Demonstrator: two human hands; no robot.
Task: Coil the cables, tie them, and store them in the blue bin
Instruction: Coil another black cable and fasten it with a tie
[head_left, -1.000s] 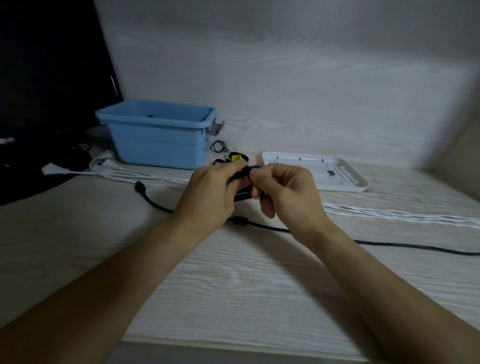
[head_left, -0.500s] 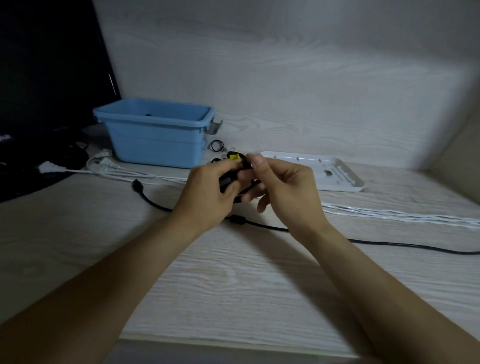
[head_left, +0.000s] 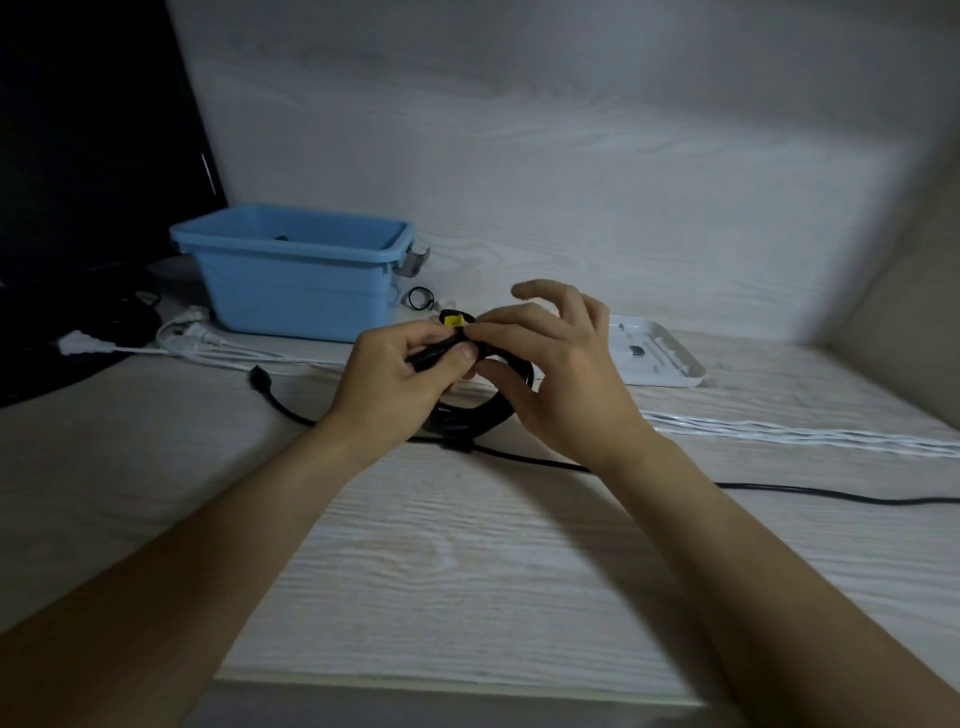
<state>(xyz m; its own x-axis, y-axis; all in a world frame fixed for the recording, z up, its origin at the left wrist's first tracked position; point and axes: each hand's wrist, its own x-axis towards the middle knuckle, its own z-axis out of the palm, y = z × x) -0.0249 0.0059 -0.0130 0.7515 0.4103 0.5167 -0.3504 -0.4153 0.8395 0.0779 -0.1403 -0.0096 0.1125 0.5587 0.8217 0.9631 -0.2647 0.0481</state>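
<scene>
Both hands holding a coiled black cable (head_left: 480, 410) above a pale wood-grain counter (head_left: 467, 561).

Left hand (head_left: 395, 384) gripping the coil; right hand (head_left: 556, 358) pinching a yellow-tipped tie (head_left: 453, 318) at its top, index finger raised. Blue bin (head_left: 296, 280) behind, to the left.

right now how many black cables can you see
2, maybe more hidden. A coiled black cable is held by the left hand and right hand; a loose black cable lies across the table.
</scene>
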